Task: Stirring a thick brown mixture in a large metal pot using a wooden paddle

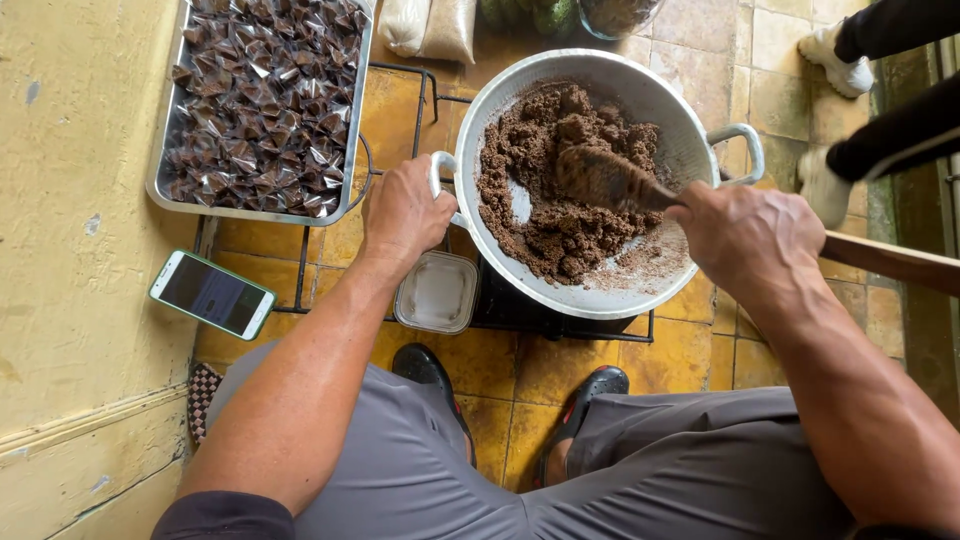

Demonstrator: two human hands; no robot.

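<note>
A large metal wok [690, 150] with two handles sits on a black stove frame [415, 90] on the floor. It holds a crumbly dark brown mixture [560, 190]. My left hand [405, 210] grips the wok's left handle. My right hand [745, 235] is closed round a long wooden paddle [610, 180], whose blade is coated in the mixture and rests in the pile. The paddle's shaft runs out to the right past my wrist.
A metal tray [262, 100] of small wrapped dark pieces lies at the upper left. A phone [212, 293] rests on the yellow ledge. A small lidded plastic box [437, 291] stands below the wok. Another person's legs and white shoes [840, 65] are at the upper right.
</note>
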